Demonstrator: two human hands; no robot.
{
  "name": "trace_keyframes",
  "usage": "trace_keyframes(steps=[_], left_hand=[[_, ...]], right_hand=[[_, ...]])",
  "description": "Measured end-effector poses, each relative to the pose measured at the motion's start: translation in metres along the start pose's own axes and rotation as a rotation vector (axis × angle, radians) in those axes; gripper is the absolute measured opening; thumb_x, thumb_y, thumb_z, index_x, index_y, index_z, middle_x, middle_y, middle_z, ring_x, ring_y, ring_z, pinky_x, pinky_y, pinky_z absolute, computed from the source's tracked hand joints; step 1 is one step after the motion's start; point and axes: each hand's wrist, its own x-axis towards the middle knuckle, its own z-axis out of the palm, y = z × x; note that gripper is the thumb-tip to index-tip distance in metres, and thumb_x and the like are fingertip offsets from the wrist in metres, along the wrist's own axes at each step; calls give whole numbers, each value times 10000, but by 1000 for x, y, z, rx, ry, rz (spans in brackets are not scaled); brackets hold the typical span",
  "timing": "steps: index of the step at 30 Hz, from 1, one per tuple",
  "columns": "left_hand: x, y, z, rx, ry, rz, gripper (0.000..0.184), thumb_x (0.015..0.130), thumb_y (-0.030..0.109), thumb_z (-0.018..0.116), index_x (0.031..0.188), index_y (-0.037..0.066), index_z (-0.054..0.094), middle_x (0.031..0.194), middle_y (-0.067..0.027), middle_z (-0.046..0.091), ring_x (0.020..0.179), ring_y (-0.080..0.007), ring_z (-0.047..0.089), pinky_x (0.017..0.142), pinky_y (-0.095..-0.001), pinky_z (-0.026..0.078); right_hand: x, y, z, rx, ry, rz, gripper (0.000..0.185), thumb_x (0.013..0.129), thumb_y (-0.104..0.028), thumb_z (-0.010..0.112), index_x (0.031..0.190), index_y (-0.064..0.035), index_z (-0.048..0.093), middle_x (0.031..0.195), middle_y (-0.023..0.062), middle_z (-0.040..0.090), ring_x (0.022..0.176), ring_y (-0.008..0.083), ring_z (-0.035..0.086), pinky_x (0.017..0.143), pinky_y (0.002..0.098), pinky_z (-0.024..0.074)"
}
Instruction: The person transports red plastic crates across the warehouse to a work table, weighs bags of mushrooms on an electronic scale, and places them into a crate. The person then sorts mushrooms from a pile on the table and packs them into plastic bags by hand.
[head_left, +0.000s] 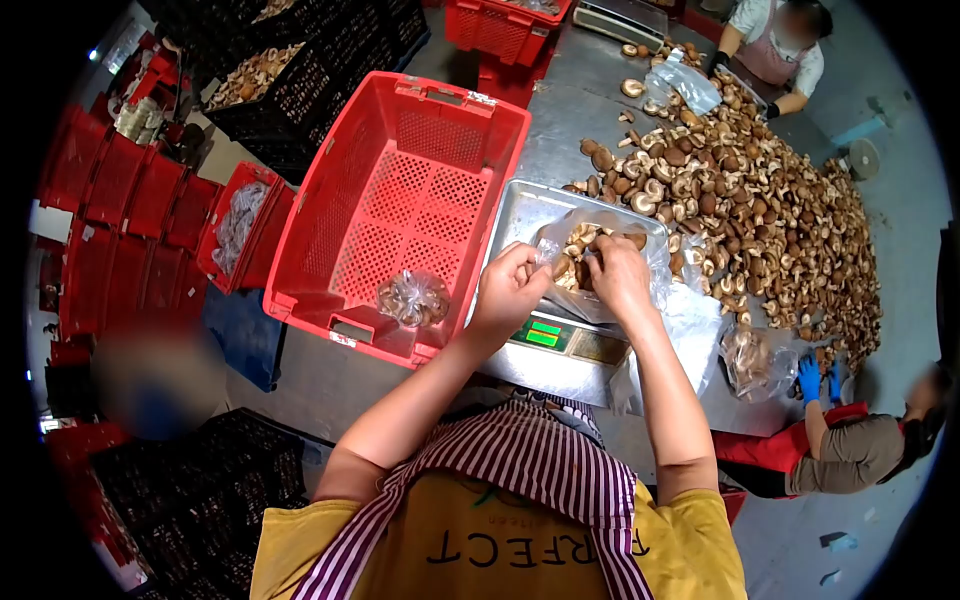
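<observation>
A clear plastic bag (574, 302) of mushrooms lies open on the metal tray of a scale (518, 212), whose green display is lit. My left hand (512, 290) is closed, pinching the bag's left edge. At the bag's mouth, my right hand (620, 272) has its fingers bent down among the mushrooms (575, 262); its fingertips are partly hidden. Left of the scale, a red crate (300, 235) holds one filled, knotted bag (413, 299) in its near corner. Empty plastic bags (683, 335) lie beside my right forearm.
Loose mushrooms (745, 190) form a large heap on the metal table (578, 105). Another filled bag (757, 358) lies at right. One co-worker (775, 55) stands across the table; another, with blue gloves (810, 378), is at right. Red crates (130, 200) and black crates (270, 110) are stacked left.
</observation>
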Motion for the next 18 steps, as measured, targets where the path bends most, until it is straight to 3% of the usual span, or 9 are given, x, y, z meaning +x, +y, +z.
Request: trace_keyframes(steps=[3,6,9,12,18], left_hand=[[-1,-15,2,209,12,142,102,843,13,626,793,-11,540,724,25,410,569,-9,326,482,-215,270],[-3,-7,0,160,23,156,68,850,12,619,818,-6,562,708,36,411,560,-11,322,481,-206,269],[-2,12,0,-50,-27,13,51,851,17,620,840,-10,578,698,34,410,555,-13,326,479,-203,272],[0,15,0,-32,-33,-33,52,851,23,623,855,-13,585,709,29,422,553,-12,335,479,-207,281],[1,14,5,-17,-49,-80,63,851,25,627,861,-16,581,734,26,430,556,-6,351,472,-213,284]], right_hand=[[-3,-1,5,-170,-98,-73,237,779,-129,675,994,-32,654,1024,152,597,1015,329,539,833,434,448],[-3,-1,26,-289,-103,-89,285,752,-183,700,1005,-53,671,1098,135,572,1081,317,495,892,426,403],[2,-3,22,-376,-161,-84,338,741,-215,718,1038,-62,671,1104,135,578,1099,313,492,920,426,389],[6,-4,9,-175,-85,-36,234,792,-224,655,946,-51,694,1037,131,594,1036,303,520,864,419,391],[10,7,23,-185,109,-86,155,817,-156,622,845,-13,675,929,149,631,903,319,562,809,429,428]])
